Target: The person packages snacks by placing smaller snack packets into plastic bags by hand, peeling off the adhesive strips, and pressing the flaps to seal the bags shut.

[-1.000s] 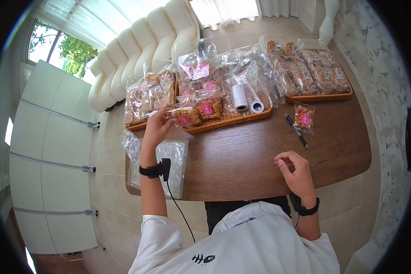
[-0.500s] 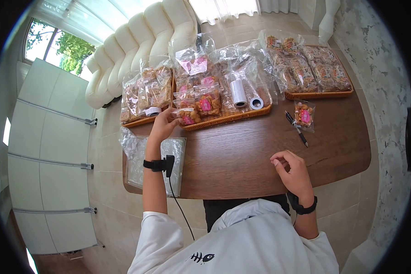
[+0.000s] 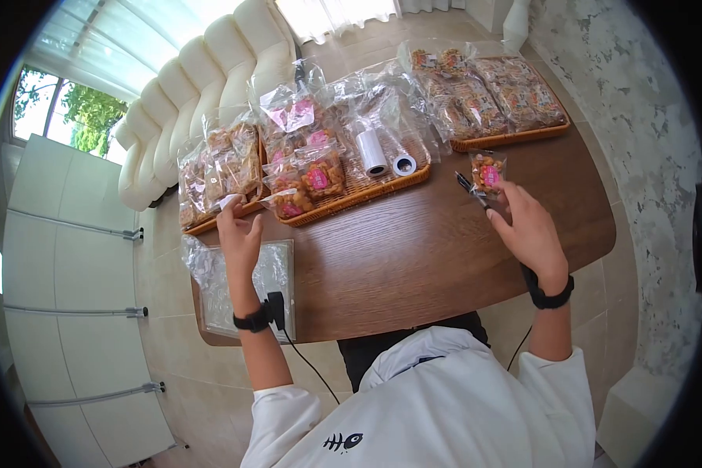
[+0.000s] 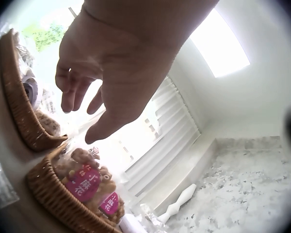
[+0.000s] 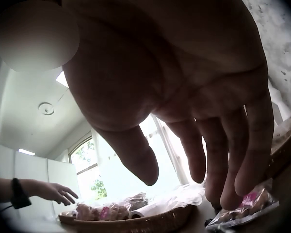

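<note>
In the head view my left hand [image 3: 239, 243] is over the front edge of the left basket, its fingertips close to a white tape roll [image 3: 229, 200]. The left wrist view shows that hand [image 4: 119, 63] empty, fingers loosely spread, above two wicker baskets; the tape roll [image 4: 31, 92] lies in one. My right hand [image 3: 532, 238] reaches with extended fingers to a small snack bag [image 3: 487, 173] with a pink label, beside a black pen [image 3: 468, 187]. In the right wrist view the fingers of the right hand [image 5: 179, 82] hang over the bag [image 5: 245, 209]; contact cannot be told.
The middle basket [image 3: 351, 204] holds pink-labelled snack bags [image 3: 320, 178], a white roll [image 3: 370, 152] and clear plastic. Another basket [image 3: 515, 139] of packed snacks stands at the back right. Flat clear bags [image 3: 269, 273] lie at the table's [image 3: 382, 265] left end.
My left hand has let go of the pink-labelled bag at the middle basket and moved left to the tape roll. My right hand has moved forward to the small bag and pen, fingers extending.
</note>
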A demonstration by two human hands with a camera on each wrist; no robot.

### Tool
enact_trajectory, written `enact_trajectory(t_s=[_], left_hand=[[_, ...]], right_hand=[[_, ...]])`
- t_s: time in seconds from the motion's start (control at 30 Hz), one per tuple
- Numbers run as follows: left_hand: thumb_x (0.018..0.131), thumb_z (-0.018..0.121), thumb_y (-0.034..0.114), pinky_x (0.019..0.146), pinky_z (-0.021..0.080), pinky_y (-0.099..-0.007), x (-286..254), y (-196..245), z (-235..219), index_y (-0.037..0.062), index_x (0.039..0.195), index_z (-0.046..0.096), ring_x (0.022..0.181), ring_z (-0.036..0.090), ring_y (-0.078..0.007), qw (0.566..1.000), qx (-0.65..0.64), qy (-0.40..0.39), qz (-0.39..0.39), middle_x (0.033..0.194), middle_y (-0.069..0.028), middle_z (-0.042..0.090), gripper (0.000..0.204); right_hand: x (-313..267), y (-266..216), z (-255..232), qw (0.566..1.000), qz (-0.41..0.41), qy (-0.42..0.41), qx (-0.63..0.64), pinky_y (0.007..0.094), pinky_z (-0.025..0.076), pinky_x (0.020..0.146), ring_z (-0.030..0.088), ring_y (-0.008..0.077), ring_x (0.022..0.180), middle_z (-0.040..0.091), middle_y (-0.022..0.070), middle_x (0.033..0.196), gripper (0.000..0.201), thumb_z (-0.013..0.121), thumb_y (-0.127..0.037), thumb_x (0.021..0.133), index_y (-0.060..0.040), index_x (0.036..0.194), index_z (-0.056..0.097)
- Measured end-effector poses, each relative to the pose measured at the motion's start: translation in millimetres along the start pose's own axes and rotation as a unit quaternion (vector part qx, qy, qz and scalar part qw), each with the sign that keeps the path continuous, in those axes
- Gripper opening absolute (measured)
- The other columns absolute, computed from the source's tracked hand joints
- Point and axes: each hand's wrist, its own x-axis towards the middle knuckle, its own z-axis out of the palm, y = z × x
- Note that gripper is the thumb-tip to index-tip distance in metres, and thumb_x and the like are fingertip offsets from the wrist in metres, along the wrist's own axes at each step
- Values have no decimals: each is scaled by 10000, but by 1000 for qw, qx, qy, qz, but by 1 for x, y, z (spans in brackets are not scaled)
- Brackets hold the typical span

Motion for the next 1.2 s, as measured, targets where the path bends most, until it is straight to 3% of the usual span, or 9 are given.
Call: enact_trajectory(t_s=[0.07,0.17,0.37,0.53,0.7,0.83,0.9,1.03,1.2], left_hand=[[909,765,57,734,487,-247,-21,35,-7,45,1223,683,800,577,-77,997,-66,12,-42,1001,-26,681,324],[963,711,35,674,425,-213,-62,68,-4,48,1063,697,766,548,-34,956,-265,-40,-121,908,18,653,102],[931,714,17,621,410,-220,-94,79,-8,39,990,719,688,555,-56,947,-271,-116,-127,856,10,669,63],[962,713,27,639,410,-203,-54,71,-18,43,1016,713,714,539,-18,954,-279,-60,-96,830,51,644,56],[955,710,59,640,418,-218,18,67,-53,53,1039,724,743,563,-46,928,-342,133,-60,915,17,692,85],[958,706,90,641,426,-235,46,83,-86,66,1067,722,735,556,-63,928,-261,256,-74,947,17,697,113],[954,707,94,648,436,-248,47,84,-94,67,1082,720,729,557,-76,929,-242,266,-88,954,10,697,132],[942,708,99,680,465,-285,36,68,-97,65,1118,713,727,566,-111,937,-195,261,-128,956,-16,694,179],[936,713,98,697,468,-290,34,63,-104,65,1095,718,739,572,-114,920,-216,288,-153,947,-20,695,162]], right_hand=[[25,6,-1,992,-50,40,-111,476,568,842,717,365,983,686,188,1103,419,715,-238,969,-19,1302,584],[59,26,24,983,57,22,-173,532,566,869,707,423,1047,672,233,1135,470,714,-342,965,6,1247,572],[84,58,44,960,197,-6,-200,518,580,891,710,421,1100,732,254,1142,505,764,-386,911,0,1199,610],[90,108,38,974,175,14,-143,492,573,888,726,382,1061,755,197,1105,395,839,-346,821,-51,1058,728],[81,126,22,971,179,20,-156,470,572,861,734,389,996,763,190,982,372,841,-323,827,-50,1052,724],[52,76,2,956,146,141,-211,451,569,818,735,362,912,747,178,917,297,807,-266,880,-43,1045,699],[32,12,2,970,111,193,-93,411,564,783,725,298,849,727,153,887,215,753,-203,950,-31,1045,665],[31,-81,57,982,-18,126,142,310,550,767,695,152,847,722,81,943,163,711,-133,1009,-4,1079,639],[74,-141,160,963,-63,111,239,269,543,749,697,143,872,707,106,983,153,694,-79,1016,18,1108,619]])
